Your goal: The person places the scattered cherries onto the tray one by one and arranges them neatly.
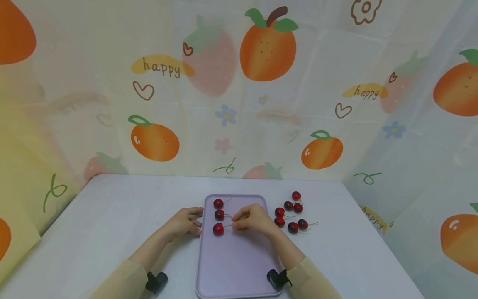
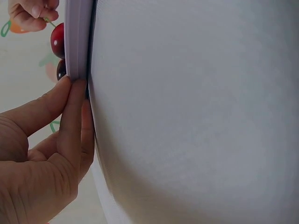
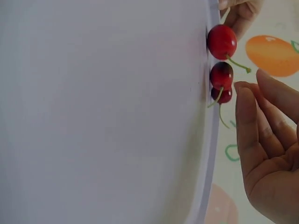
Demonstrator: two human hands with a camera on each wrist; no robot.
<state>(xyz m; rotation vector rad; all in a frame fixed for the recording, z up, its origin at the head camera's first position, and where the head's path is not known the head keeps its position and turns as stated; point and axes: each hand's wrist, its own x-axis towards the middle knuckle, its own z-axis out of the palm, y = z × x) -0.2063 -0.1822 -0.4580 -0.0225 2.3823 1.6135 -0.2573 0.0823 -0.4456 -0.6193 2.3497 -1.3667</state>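
Three dark red cherries lie in a column along the left side of a lilac tray (image 1: 239, 265): a back cherry (image 1: 218, 203), a middle cherry (image 1: 219, 214) and a front cherry (image 1: 218, 229). My left hand (image 1: 185, 222) touches the tray's left edge with its fingertips, thumb and forefinger at the rim in the left wrist view. Over the tray, my right hand (image 1: 252, 220) has its fingertips right by the front cherry's stem. The right wrist view shows a gap between thumb and fingers, with the stem's end standing free beside them.
Several more cherries (image 1: 293, 227) lie loose on the white table (image 1: 354, 249), right of the tray. Behind the table hangs a fruit-printed cloth (image 1: 261, 137). A small black camera is strapped to each wrist.
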